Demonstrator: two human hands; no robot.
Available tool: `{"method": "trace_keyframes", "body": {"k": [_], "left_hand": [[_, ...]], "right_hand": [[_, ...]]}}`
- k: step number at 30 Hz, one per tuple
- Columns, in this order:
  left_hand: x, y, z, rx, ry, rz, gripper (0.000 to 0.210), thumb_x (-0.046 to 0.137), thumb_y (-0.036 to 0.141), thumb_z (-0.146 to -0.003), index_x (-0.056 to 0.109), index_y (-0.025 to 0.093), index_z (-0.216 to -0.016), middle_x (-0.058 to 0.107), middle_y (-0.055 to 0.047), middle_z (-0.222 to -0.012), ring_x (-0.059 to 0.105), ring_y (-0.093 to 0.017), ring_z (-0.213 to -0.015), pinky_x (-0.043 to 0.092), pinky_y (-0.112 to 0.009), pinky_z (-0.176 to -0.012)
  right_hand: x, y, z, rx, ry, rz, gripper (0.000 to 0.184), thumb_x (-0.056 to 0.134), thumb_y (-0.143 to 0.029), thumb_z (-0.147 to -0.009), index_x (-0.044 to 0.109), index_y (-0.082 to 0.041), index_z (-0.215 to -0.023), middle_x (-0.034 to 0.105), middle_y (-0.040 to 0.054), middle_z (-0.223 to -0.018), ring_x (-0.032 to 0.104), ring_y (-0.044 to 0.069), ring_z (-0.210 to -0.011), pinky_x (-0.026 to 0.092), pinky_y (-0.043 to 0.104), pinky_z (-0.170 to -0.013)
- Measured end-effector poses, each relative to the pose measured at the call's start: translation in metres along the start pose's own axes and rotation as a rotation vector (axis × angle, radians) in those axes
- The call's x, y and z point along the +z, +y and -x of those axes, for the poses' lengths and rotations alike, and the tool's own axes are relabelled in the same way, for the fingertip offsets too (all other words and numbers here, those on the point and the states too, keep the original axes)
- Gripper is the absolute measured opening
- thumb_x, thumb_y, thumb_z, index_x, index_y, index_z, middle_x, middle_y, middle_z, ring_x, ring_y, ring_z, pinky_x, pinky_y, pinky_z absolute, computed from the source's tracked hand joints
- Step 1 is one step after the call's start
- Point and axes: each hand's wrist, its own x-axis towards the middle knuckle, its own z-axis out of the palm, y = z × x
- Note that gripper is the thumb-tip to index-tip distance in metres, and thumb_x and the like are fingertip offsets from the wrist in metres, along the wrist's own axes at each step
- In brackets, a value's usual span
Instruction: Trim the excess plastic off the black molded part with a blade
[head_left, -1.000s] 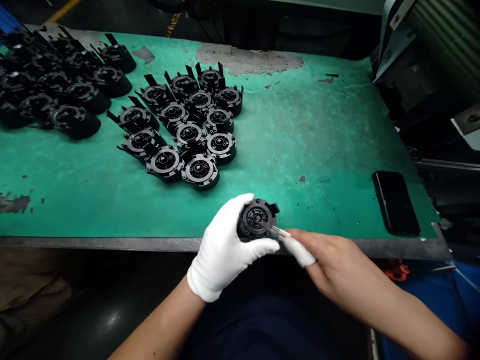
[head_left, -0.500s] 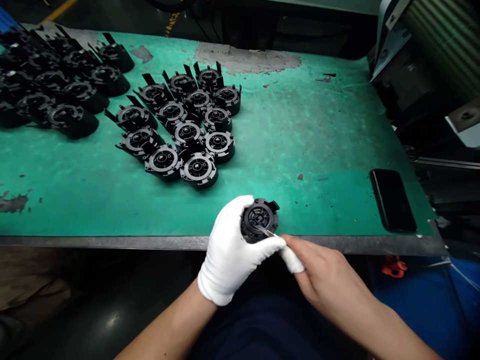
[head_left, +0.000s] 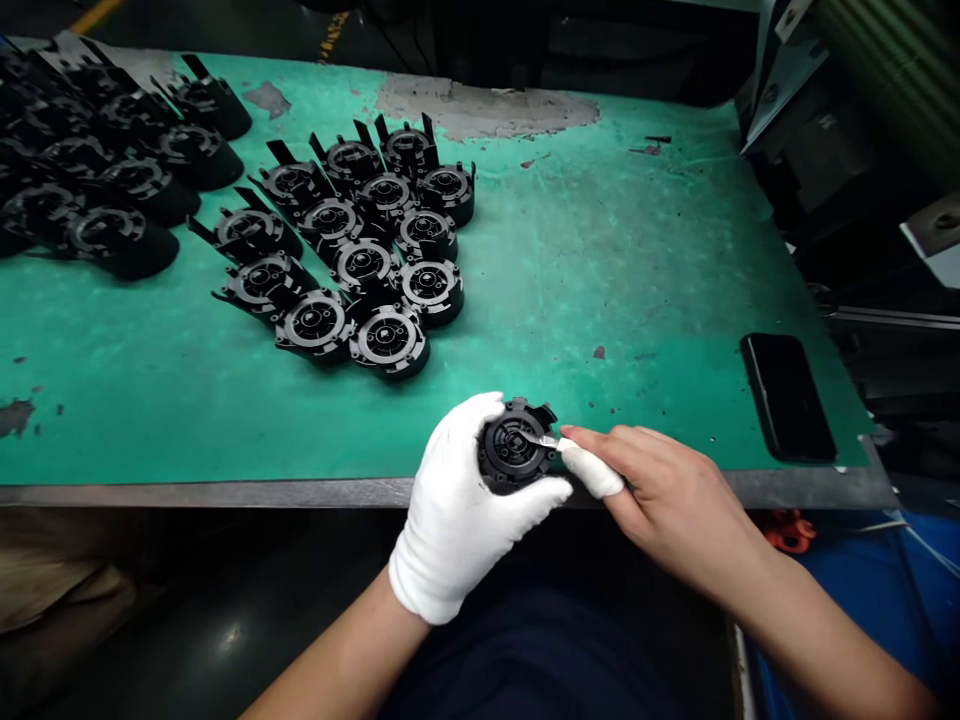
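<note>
My left hand (head_left: 457,500), in a white glove, is wrapped round a round black plastic housing (head_left: 514,462) at the table's front edge. The ringed face of the housing points up toward me. My right hand (head_left: 660,480) is bare except for a white cover on the thumb. Between its thumb and index finger is a small knife (head_left: 549,441) with a thin metal blade. The blade's tip lies over the centre of the housing's face; whether it touches cannot be made out. Most of the knife's handle is hidden in my fingers.
Several similar black housings (head_left: 387,338) stand grouped left of centre on the green tabletop (head_left: 600,270). Another cluster (head_left: 112,235) sits at the far left. A black phone (head_left: 787,398) lies near the right edge. Machine parts (head_left: 847,130) rise at the right.
The knife tip has moved from the lower part of the housing's face up toward its centre. My right hand has shifted up and right, while the left keeps its hold.
</note>
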Motion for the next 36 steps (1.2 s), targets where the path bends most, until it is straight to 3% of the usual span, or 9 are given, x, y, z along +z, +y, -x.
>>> {"method": "trace_keyframes", "body": {"k": [8, 16, 20, 24, 31, 36], "left_hand": [[0.005, -0.003, 0.005, -0.018, 0.039, -0.014, 0.072, 0.085, 0.039, -0.073, 0.047, 0.025, -0.132, 0.061, -0.009, -0.134, 0.062, -0.027, -0.124, 0.050, -0.045, -0.110], [0.015, -0.002, 0.004, 0.018, 0.128, -0.044, 0.067, 0.084, 0.041, -0.074, 0.050, 0.022, -0.128, 0.062, -0.010, -0.130, 0.063, -0.027, -0.121, 0.050, -0.044, -0.109], [0.018, -0.002, 0.004, 0.012, 0.152, -0.031, 0.067, 0.085, 0.044, -0.073, 0.051, 0.020, -0.126, 0.061, -0.011, -0.130, 0.062, -0.028, -0.123, 0.049, -0.046, -0.109], [0.020, -0.003, 0.005, 0.002, 0.180, -0.013, 0.068, 0.086, 0.051, -0.069, 0.053, 0.020, -0.120, 0.061, -0.012, -0.128, 0.062, -0.029, -0.122, 0.051, -0.046, -0.107], [0.027, -0.001, 0.006, -0.009, 0.238, 0.036, 0.064, 0.087, 0.046, -0.070, 0.054, 0.021, -0.118, 0.063, -0.010, -0.122, 0.065, -0.028, -0.115, 0.053, -0.045, -0.103], [0.032, 0.002, 0.008, 0.007, 0.311, 0.045, 0.062, 0.087, 0.042, -0.069, 0.053, 0.021, -0.115, 0.064, -0.009, -0.117, 0.067, -0.026, -0.107, 0.055, -0.044, -0.098]], "right_hand": [[-0.005, -0.004, -0.005, -0.002, 0.049, 0.175, 0.036, 0.047, -0.025, -0.100, 0.067, -0.028, -0.130, 0.069, 0.0039, -0.086, 0.064, 0.022, -0.081, 0.043, 0.033, -0.067], [0.004, -0.005, -0.014, 0.100, 0.090, 0.145, 0.037, 0.049, -0.025, -0.099, 0.068, -0.030, -0.130, 0.071, 0.0036, -0.091, 0.068, 0.022, -0.089, 0.047, 0.031, -0.072], [-0.004, 0.001, 0.002, 0.056, 0.042, 0.026, 0.037, 0.048, -0.025, -0.100, 0.067, -0.030, -0.131, 0.073, 0.0034, -0.101, 0.069, 0.020, -0.093, 0.048, 0.030, -0.079], [-0.006, -0.001, 0.023, 0.052, -0.042, 0.085, 0.036, 0.050, -0.025, -0.099, 0.068, -0.032, -0.129, 0.073, 0.0018, -0.095, 0.069, 0.020, -0.087, 0.047, 0.030, -0.073], [0.008, -0.023, 0.020, 0.171, 0.091, 0.299, 0.037, 0.051, -0.025, -0.097, 0.068, -0.033, -0.128, 0.069, 0.0001, -0.086, 0.068, 0.022, -0.082, 0.042, 0.033, -0.063], [0.021, -0.026, 0.027, 0.206, 0.164, 0.288, 0.040, 0.050, -0.021, -0.096, 0.066, -0.030, -0.132, 0.069, 0.0018, -0.088, 0.068, 0.022, -0.088, 0.043, 0.032, -0.067]]}}
